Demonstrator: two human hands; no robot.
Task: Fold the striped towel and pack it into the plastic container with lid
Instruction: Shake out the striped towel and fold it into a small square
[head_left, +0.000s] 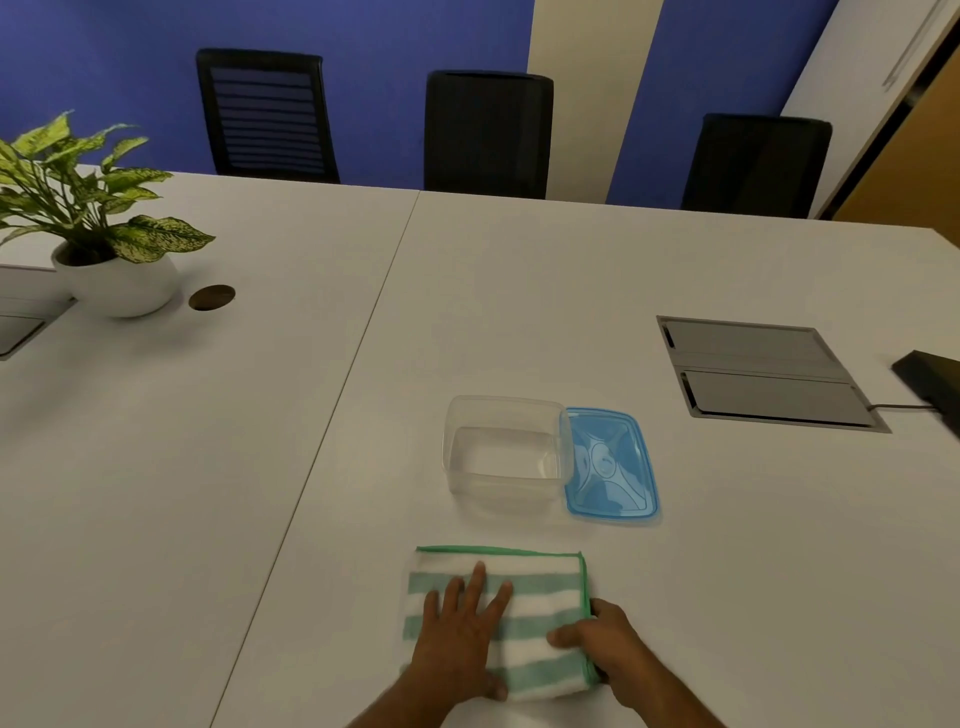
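The green-and-white striped towel (540, 587) lies folded into a rough square on the white table (208, 441), near the front edge. My left hand (460, 631) rests flat on its left half, fingers spread. My right hand (602, 647) grips the towel's right edge, thumb on top and fingers under the green hem. Just beyond the towel stands the clear plastic container (501, 447), open and with nothing inside. Its blue lid (610, 465) lies flat on the table, touching the container's right side.
A potted plant (101, 228) in a white bowl and a small brown disc (211, 297) sit at the far left. A grey cable hatch (763, 371) is set into the table at right, beside a black device (930, 376) with a cable. Three black chairs (488, 132) line the far edge.
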